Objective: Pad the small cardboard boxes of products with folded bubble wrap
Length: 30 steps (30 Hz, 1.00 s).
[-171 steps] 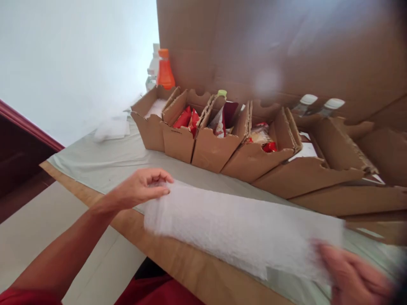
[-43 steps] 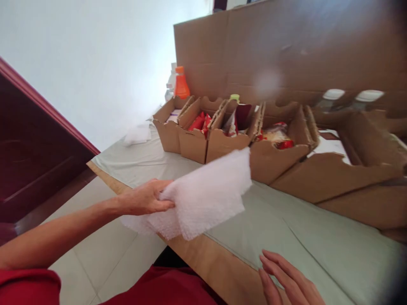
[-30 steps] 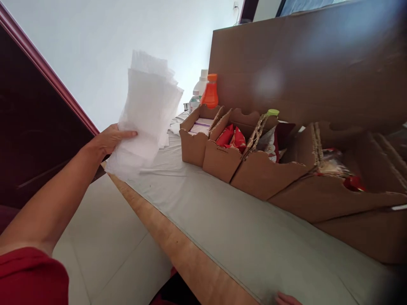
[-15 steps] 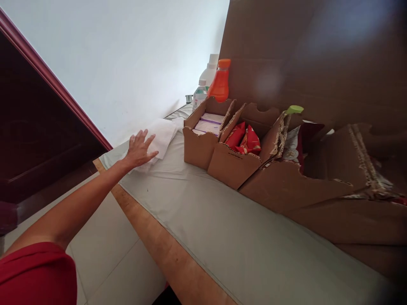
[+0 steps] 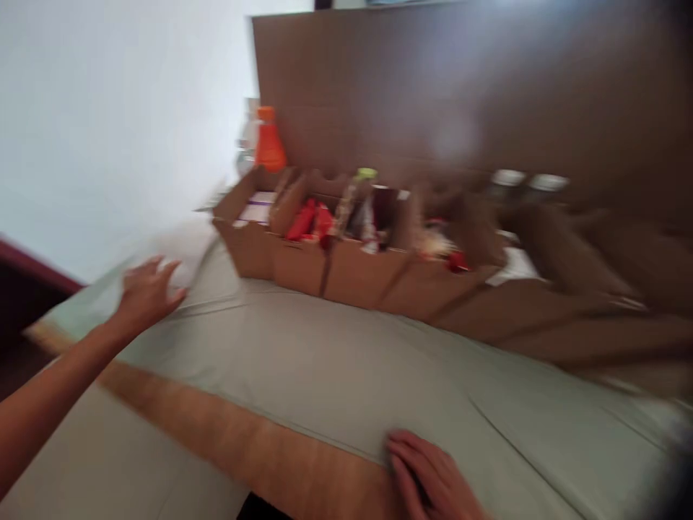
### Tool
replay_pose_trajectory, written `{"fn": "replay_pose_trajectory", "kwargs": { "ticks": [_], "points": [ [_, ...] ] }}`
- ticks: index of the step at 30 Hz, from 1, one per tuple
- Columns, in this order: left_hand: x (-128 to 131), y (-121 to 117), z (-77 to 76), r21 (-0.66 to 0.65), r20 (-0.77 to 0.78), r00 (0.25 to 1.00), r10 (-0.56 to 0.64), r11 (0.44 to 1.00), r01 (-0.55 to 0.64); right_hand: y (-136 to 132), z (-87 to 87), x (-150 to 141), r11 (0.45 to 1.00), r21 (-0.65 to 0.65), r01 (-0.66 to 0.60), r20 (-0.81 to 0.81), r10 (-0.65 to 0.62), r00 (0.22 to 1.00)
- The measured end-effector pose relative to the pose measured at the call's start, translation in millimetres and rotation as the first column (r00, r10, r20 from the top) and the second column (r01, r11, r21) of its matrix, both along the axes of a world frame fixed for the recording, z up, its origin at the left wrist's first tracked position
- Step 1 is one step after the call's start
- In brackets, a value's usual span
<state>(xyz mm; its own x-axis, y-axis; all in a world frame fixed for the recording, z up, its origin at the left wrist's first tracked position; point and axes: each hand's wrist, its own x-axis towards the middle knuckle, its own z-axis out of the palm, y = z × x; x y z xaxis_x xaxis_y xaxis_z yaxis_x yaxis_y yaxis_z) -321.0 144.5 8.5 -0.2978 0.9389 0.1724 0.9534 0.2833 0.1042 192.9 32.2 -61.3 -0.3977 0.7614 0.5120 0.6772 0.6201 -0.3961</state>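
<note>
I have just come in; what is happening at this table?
A person is at a cloth-covered table. The left hand, open with fingers spread, is by white sheeting; blur hides whether they touch. The right hand is near the table's front edge, with nothing visible in it. Cardboard bins stand in a row, one with red packets inside, and an orange bottle is behind the leftmost bin.

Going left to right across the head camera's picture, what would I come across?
Left hand → orange bottle → red packets → green cap → right hand → white caps.
</note>
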Motion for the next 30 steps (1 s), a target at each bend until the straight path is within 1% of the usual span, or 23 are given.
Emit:
{"fn": "replay_pose_trajectory", "kwargs": {
  "ticks": [1,2,3,5,6,7,9,10,12,13,15,17,18,20,23,25,28,30],
  "points": [
    [22,-11,-10.2,0.092,0.017,0.997,-0.071,0.993,0.069,-6,7.9,-6,0.998,0.026,0.062,-0.044,-0.061,0.997],
    [44,-22,-22.5,0.254,0.044,0.980,-0.193,0.951,0.176,-10,13.8,-11,0.996,-0.012,0.087,-0.069,-0.088,0.994],
    [66,-32,-35.9,0.320,0.072,0.940,-0.333,0.900,0.295,-13,17.8,-15,0.992,-0.067,0.107,-0.072,-0.111,0.991],
    [112,-50,-60.1,0.403,0.121,0.815,-0.566,0.779,0.481,-17,22.9,-16,0.980,-0.160,0.120,-0.087,-0.136,0.987],
    [135,-57,-68.8,0.421,0.142,0.752,-0.643,0.727,0.542,-19,25.3,-13,0.974,-0.195,0.119,-0.092,-0.139,0.986],
    [159,-62,-74.5,0.410,0.140,0.696,-0.704,0.681,0.607,-22,28.4,-8,0.971,-0.209,0.117,-0.097,-0.140,0.985],
    [204,-67,-77.4,0.376,0.105,0.609,-0.786,0.598,0.708,-27,37.3,12,0.976,-0.181,0.124,-0.103,-0.144,0.984],
    [223,-67,-75.8,0.354,0.082,0.575,-0.814,0.563,0.747,-28,43.1,26,0.979,-0.144,0.143,-0.103,-0.159,0.982],
    [255,-64,-70.5,0.322,0.048,0.524,-0.850,0.510,0.798,-26,56.6,63,0.974,-0.064,0.218,-0.092,-0.223,0.971],
    [267,-62,-68.2,0.311,0.037,0.501,-0.864,0.487,0.816,-23,64.2,84,0.962,-0.035,0.270,-0.082,-0.272,0.959],
    [287,-61,-67.3,0.286,0.017,0.454,-0.891,0.439,0.851,-13,81.1,128,0.922,0.008,0.388,-0.051,-0.387,0.921],
    [300,-63,-72.0,0.243,-0.005,0.403,-0.915,0.390,0.888,2,100.1,167,0.868,0.054,0.493,-0.029,-0.493,0.870],
    [304,-65,-76.0,0.220,-0.014,0.385,-0.923,0.373,0.901,10,110.3,184,0.843,0.080,0.532,-0.023,-0.532,0.846],
    [308,-70,-85.0,0.192,-0.029,0.381,-0.924,0.369,0.909,30,131.0,210,0.802,0.134,0.583,0.009,-0.589,0.808],
    [307,-77,-94.7,0.214,-0.029,0.429,-0.903,0.414,0.885,63,159.9,235,0.773,0.211,0.598,0.114,-0.627,0.771],
    [305,-80,-97.0,0.236,-0.006,0.465,-0.885,0.451,0.861,84,174.3,249,0.759,0.240,0.606,0.185,-0.648,0.738],
    [303,-84,-97.1,0.255,0.038,0.500,-0.865,0.492,0.832,107,184.8,269,0.741,0.256,0.620,0.285,-0.671,0.684],
    [303,-85,-96.9,0.263,0.056,0.506,-0.860,0.502,0.824,117,185.0,278,0.759,0.233,0.608,0.379,-0.647,0.662]
  ]
}}
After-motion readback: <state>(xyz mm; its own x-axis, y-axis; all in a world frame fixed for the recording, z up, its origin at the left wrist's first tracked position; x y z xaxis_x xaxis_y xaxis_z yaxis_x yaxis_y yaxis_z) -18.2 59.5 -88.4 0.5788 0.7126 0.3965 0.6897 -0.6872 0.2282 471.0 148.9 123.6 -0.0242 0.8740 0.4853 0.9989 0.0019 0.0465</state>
